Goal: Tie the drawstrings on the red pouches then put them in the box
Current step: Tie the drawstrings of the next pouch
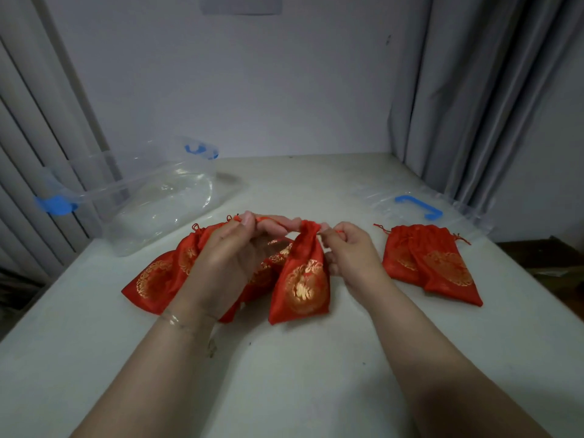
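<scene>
Red pouch btwn 2 hands, L hand & R hand each pinching its drawstring.

The left hand covered much of the pile of red pouches behind it, so their count could not be told. Whether the held pouch was knotted stayed unclear: its drawstring was too thin. Both forearms ran off the bottom edge.
</scene>
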Action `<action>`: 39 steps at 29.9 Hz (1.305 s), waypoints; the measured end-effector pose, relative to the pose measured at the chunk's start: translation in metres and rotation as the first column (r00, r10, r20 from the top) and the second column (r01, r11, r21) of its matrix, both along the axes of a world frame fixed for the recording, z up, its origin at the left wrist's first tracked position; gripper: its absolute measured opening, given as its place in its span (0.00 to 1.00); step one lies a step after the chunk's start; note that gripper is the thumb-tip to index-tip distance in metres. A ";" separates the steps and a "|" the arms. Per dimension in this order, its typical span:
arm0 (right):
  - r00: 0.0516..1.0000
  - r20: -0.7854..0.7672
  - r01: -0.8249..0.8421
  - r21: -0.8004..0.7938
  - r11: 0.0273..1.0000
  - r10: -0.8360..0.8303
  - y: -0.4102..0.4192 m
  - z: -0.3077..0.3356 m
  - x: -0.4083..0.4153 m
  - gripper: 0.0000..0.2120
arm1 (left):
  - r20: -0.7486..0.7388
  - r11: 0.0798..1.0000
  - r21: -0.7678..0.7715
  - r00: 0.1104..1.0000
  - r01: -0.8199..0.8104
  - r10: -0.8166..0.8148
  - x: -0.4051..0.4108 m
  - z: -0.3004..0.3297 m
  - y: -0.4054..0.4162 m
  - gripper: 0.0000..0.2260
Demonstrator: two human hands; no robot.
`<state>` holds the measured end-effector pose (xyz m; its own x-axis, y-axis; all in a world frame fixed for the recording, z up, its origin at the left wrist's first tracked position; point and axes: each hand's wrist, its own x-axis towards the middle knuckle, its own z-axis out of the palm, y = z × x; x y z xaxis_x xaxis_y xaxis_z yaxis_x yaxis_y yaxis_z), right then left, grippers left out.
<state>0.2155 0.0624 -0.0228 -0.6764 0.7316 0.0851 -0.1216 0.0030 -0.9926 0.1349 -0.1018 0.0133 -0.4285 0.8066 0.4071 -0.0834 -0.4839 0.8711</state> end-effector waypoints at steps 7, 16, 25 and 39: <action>0.970 0.242 -0.031 0.266 0.963 -0.036 -0.007 -0.011 -0.002 0.17 | -0.602 0.820 -0.360 0.782 -0.445 0.161 0.002 -0.008 0.003 0.13; 0.963 0.177 -0.269 0.559 0.784 0.205 -0.027 0.005 0.010 0.10 | -0.776 0.665 -0.298 0.579 -0.685 0.249 -0.008 -0.018 0.006 0.08; 0.990 0.052 -0.142 0.496 0.857 0.134 -0.022 0.007 0.008 0.08 | -0.808 0.727 -0.108 0.486 -0.678 0.333 -0.005 -0.017 0.007 0.03; 0.971 0.228 -0.072 0.545 0.836 -0.065 -0.012 0.016 0.013 0.14 | -0.389 0.767 -0.294 0.804 -0.571 0.450 -0.006 -0.009 0.007 0.04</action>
